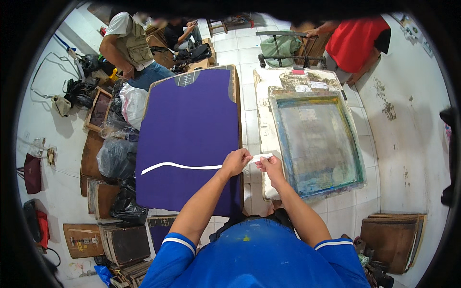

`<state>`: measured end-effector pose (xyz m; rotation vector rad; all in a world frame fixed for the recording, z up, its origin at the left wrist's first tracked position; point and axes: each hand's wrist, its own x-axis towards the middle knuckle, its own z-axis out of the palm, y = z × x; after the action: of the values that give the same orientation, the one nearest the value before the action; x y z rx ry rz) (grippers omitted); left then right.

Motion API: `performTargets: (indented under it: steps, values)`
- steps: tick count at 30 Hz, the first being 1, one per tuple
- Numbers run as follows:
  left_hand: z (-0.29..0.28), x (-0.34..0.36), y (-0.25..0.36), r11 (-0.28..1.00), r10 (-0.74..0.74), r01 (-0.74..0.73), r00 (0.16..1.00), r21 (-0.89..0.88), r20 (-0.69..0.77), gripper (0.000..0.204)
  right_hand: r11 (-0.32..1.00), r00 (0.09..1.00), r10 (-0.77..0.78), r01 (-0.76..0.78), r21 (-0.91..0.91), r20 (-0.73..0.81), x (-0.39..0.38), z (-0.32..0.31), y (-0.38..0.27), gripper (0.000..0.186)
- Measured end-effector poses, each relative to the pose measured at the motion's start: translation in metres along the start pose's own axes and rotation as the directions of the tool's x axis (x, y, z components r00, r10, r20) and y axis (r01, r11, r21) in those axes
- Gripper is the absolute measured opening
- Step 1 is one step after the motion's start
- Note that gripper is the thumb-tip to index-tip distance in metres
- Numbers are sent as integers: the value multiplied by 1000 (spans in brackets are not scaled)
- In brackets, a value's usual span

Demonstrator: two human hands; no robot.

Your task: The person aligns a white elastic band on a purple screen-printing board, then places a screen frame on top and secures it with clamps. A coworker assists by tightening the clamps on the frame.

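A long white strip (187, 166), narrow like tape or ribbon, trails across purple cloth (192, 120) spread over a board on the left table. My left hand (236, 162) pinches the strip at the cloth's right edge. Just to the right, over the gap between the two tables, my right hand (271, 168) grips the strip's other end between thumb and fingers. A short white length stretches between both hands. The strip's far end lies loose near the cloth's left side, slightly curved.
A paint-stained screen frame (357, 149) rests on the white table (265, 103) at right. Plastic bags (115, 156) and boards (126, 244) crowd the left wall; more boards (389, 240) lean lower right. A person in a vest (137, 45) and one in red (353, 43) are beyond the tables.
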<state>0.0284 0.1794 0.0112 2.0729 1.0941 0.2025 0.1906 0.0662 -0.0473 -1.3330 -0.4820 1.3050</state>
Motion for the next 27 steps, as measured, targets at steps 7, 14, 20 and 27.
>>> performTargets:
  steps: [7, 14, 20, 27]
  values:
    - [-1, -1, 7, 975, 2, 4, 1000, 223, -26, 25, 999, 998, 40, -41, -7, -42, 2, 3, 8, 17]
    - [-22, -18, -19, 945, 258, -191, 935, 265, -244, 14, 987, 976, 145, -153, -39, -164, 12, 3, 22, 18]
    - [-37, -74, -47, 883, 289, -142, 916, 448, -280, 37, 976, 968, 205, -213, -39, -146, 16, -2, 37, 21]
    - [-23, -104, -70, 839, 56, -1, 995, 543, -86, 66, 929, 929, 369, -367, 51, -21, 19, 1, 55, 20]
